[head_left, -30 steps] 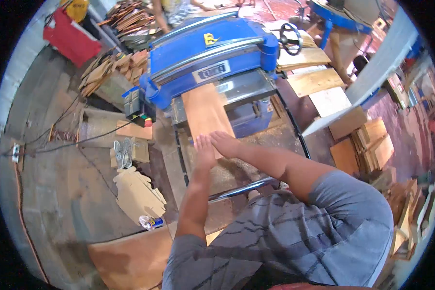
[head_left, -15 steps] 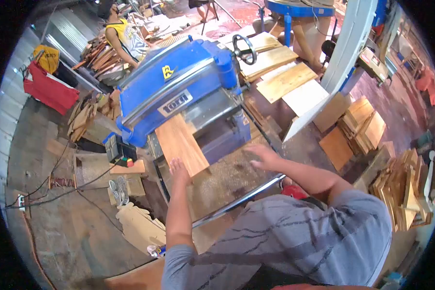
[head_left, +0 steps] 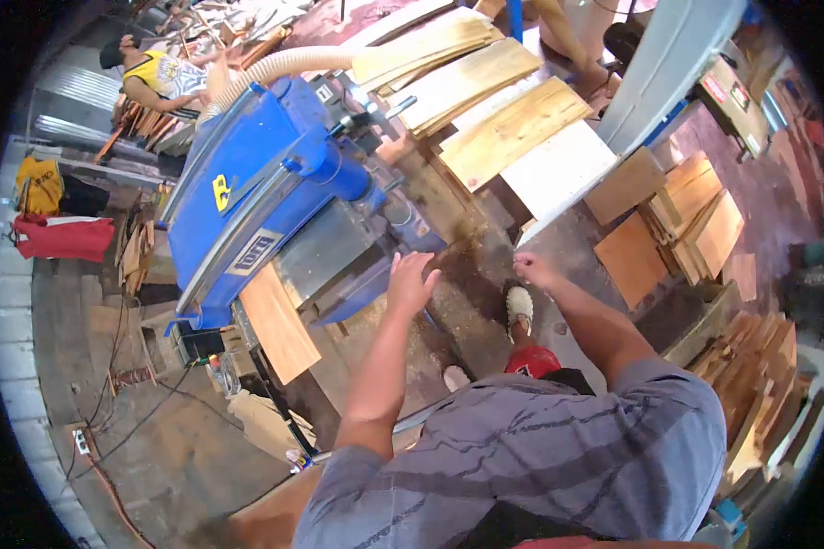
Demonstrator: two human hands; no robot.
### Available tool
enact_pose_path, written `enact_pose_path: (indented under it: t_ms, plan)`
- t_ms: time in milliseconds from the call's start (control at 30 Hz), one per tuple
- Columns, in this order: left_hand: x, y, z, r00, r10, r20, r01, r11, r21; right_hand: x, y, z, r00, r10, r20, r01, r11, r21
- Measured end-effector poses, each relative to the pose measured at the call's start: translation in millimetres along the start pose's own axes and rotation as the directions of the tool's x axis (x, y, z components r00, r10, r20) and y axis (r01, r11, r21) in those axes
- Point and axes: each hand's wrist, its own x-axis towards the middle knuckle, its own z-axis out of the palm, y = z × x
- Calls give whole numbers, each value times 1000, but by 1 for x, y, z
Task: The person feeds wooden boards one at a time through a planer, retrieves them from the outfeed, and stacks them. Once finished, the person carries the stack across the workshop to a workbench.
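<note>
Nearest was the wearer's grey shirt point(head_left: 540, 457), both forearms reaching forward from its sleeves. The left hand point(head_left: 414, 285) was open, fingers extended and a little spread, thumb apart; it hung near the side of the machine, and whether it touched the metal could not be told. The right hand point(head_left: 538, 272) was held out farther to the right, above the floor, its fingers bent inward; whether they closed on anything was too small to tell. Below it, a pale shoe point(head_left: 520, 309) stood on the floor. To the left, apart from both hands, the wooden board point(head_left: 281, 329) lay with its far end at the front of the blue machine point(head_left: 247, 174), just beside the white label point(head_left: 254, 252), and its near end jutting toward the wearer. Beyond the machine lay a row of flat boards point(head_left: 485, 87), a ribbed hose point(head_left: 288, 62) curved behind it, and farther off was a person in a yellow-and-white top point(head_left: 160, 78).
</note>
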Motion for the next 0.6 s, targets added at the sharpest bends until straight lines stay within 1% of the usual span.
enact_pose_path:
  t_ms: [33,67,100,133,200,233,267,300,333,367,400,467,500,533,600]
  plan:
    - [4,-2,9,997,-59,52,55,995,81,14,-3,-2,990,100,97,-115,979,168]
    - [8,0,12,988,-124,92,108,980,166,34,-1,-4,962,176,210,-237,920,313]
    - [9,5,15,990,-134,49,121,972,201,51,0,-5,951,140,276,-255,860,442]
    - [11,10,16,987,-157,37,145,965,216,74,8,-4,945,128,301,-256,864,434]
    - [16,13,17,984,-174,-37,177,966,189,123,13,2,894,117,432,-340,805,486]
    - [15,12,18,980,-193,-57,200,958,204,131,-7,1,895,134,425,-366,766,529]
    - [15,9,20,980,-195,-27,196,956,217,145,-22,1,889,115,444,-360,776,518]
    - [16,7,22,981,-196,5,189,955,229,157,-37,2,907,165,388,-372,746,552]
    - [17,7,21,977,-211,-10,207,947,244,169,-47,8,916,220,335,-385,713,586]
    - [19,9,19,967,-244,69,215,933,288,202,-25,20,922,231,309,-381,674,633]
    - [20,9,17,949,-278,148,217,918,331,222,-17,22,920,216,326,-382,675,631]
    - [16,7,22,946,-289,143,228,913,338,255,-15,29,933,201,299,-360,567,740]
    - [17,2,24,945,-291,148,231,916,327,272,-20,40,944,314,99,-295,674,677]
    - [22,-1,23,943,-300,144,237,910,340,286,-23,40,945,306,113,-298,671,679]
    - [17,5,22,982,-181,52,159,945,284,296,-17,33,920,342,191,-379,659,650]
